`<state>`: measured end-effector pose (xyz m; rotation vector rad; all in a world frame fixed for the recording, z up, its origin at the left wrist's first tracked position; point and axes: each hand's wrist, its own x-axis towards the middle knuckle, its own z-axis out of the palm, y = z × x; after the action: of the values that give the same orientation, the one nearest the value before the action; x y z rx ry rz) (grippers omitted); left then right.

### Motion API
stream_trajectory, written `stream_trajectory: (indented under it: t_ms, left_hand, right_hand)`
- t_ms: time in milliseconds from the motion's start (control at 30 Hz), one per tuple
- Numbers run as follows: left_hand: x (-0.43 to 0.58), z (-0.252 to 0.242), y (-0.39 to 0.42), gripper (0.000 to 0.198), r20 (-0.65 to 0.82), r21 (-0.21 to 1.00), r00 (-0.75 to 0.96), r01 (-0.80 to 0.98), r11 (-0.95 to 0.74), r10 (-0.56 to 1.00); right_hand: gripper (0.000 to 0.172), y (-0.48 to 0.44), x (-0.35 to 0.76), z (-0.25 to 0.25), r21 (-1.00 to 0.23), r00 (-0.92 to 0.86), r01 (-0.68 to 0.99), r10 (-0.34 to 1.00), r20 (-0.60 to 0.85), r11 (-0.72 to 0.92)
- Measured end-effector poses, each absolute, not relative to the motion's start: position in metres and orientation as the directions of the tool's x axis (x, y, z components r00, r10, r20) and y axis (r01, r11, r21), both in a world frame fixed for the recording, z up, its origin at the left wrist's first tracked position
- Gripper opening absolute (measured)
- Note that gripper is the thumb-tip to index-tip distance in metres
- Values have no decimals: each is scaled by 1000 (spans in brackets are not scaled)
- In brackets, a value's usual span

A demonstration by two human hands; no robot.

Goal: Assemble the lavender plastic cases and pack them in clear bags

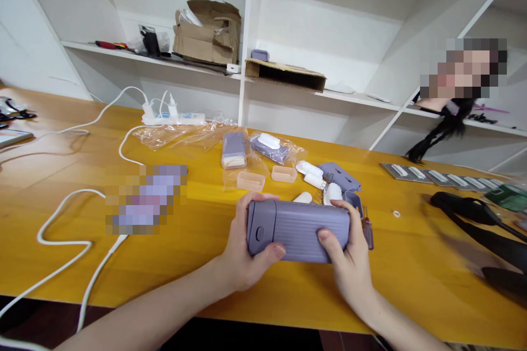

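Observation:
Both hands hold a purple plastic case (304,233) with a ribbed front and an oval button near its left end. My left hand (242,249) grips the left end, thumb across the front. My right hand (349,255) closes on the right end, thumb pressed on the ribs. The case is held level above the table; its back is hidden. Just behind it lie white ribbed plastic parts (312,173), a purple panel (341,176), a small purple tray (353,201) and thin coiled springs. A screwdriver (368,233) rests beside my right hand.
Clear bins (251,181) and bagged purple cases (234,149) lie farther back on the wooden table (197,252). White cables (66,192) and a power strip (177,119) are left. Black straps (473,219) lie right, below a shelf with a long-haired head (457,112).

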<state>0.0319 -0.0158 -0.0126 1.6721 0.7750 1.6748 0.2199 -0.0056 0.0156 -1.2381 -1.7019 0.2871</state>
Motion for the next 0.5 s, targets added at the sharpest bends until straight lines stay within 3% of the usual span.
stream_trajectory:
  t_ms: [367,500]
  left_hand:
    - [33,-18,-16,59,656,755,-17,-18,-656,755]
    - [31,-21,-16,59,629,777,1,10,-629,778]
  right_hand:
    - [40,-8,218,16,-610,-15,634,797,604,474]
    - [42,-8,219,16,-644,-18,609,820,572,463]
